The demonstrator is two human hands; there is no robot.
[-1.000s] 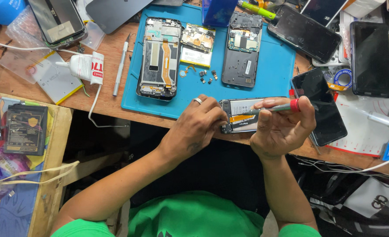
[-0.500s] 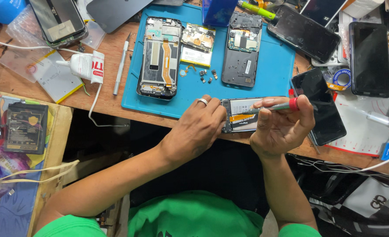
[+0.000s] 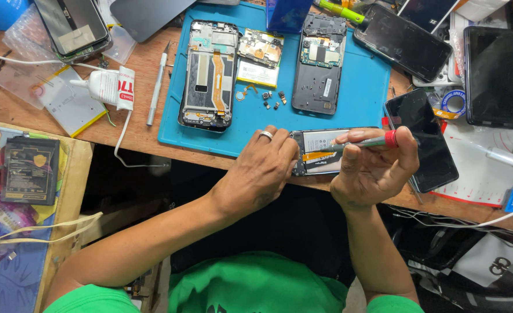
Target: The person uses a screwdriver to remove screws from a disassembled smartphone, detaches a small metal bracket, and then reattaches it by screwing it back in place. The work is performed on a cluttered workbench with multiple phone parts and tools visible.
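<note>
Hands at work on an opened phone (image 3: pixel 321 152) at the near edge of the blue mat (image 3: pixel 360 87). Left hand (image 3: pixel 259 174) with a ring, fingers closed on the phone's left end. Right hand (image 3: pixel 375 168) pinched shut on a thin screwdriver (image 3: pixel 360 142) with a red cap, tip down on the phone. Second open phone (image 3: pixel 209 75) at 11 o'clock. Glue tube (image 3: pixel 108 88) at 9 o'clock. Dark phone (image 3: pixel 421 139) touching at 3 o'clock.

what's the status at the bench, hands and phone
Left hand steadies opened black phone at blue mat's edge. Right hand grips red-tipped screwdriver, tip on phone. Nothing blocking.
</note>
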